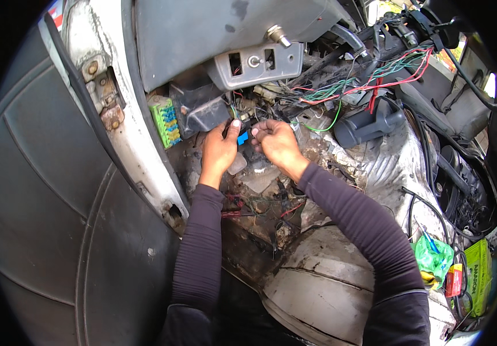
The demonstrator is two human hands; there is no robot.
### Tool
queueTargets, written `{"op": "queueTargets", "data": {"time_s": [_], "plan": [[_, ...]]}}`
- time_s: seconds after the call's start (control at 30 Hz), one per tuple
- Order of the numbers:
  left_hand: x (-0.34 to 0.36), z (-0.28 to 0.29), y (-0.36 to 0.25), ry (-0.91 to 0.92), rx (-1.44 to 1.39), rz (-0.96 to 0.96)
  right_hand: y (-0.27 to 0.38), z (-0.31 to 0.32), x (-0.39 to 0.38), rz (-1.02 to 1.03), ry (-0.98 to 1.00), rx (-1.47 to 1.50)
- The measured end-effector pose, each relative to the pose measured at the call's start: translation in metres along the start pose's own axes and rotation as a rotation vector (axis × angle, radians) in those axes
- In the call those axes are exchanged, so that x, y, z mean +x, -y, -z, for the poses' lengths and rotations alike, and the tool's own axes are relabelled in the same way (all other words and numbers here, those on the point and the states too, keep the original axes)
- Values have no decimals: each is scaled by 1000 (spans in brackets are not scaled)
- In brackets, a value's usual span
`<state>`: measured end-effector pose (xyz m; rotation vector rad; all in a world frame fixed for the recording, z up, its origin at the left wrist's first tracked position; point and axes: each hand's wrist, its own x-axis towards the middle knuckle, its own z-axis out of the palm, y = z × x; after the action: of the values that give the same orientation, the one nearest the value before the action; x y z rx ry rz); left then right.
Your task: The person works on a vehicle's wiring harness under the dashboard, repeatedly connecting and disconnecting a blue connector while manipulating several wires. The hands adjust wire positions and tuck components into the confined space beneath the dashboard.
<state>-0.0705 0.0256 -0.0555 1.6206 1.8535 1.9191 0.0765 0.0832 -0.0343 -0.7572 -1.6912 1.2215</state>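
Under the dashboard, my left hand [221,149] is closed, its thumb and fingers pinching a small black-and-blue piece [243,138] whose exact kind I cannot make out. Just to the right of it, my right hand [280,147] is closed too, thumb against fingertips. Whatever those fingertips hold is hidden or too small to name. Thin wires [234,109] come down from the dashboard just above my hands. A green fuse block [166,124] with blue and yellow fuses sits left of my left hand, next to a dark plastic box [205,112].
A grey switch panel [260,64] hangs above my hands. Loose green and red wires [369,83] run to the right, over a black cylindrical housing [369,122]. A door [58,202] stands at the left, a rounded metal hump [323,282] below, and a green plastic bag [433,256] at lower right.
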Motion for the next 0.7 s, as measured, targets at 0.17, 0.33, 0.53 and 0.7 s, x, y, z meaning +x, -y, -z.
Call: {"op": "queueTargets", "data": {"time_s": [0.17,0.33,0.53,0.7], "plan": [[10,-4,-18,-5,-164,239,-9,-11,29,66,-172,42],[9,-5,-13,27,-229,229,11,-32,45,176,-208,197],[14,-26,-6,12,-732,280,25,-31,41,215,-292,-128],[10,-37,-9,-114,-706,272,24,-22,40,159,-326,-308]]}}
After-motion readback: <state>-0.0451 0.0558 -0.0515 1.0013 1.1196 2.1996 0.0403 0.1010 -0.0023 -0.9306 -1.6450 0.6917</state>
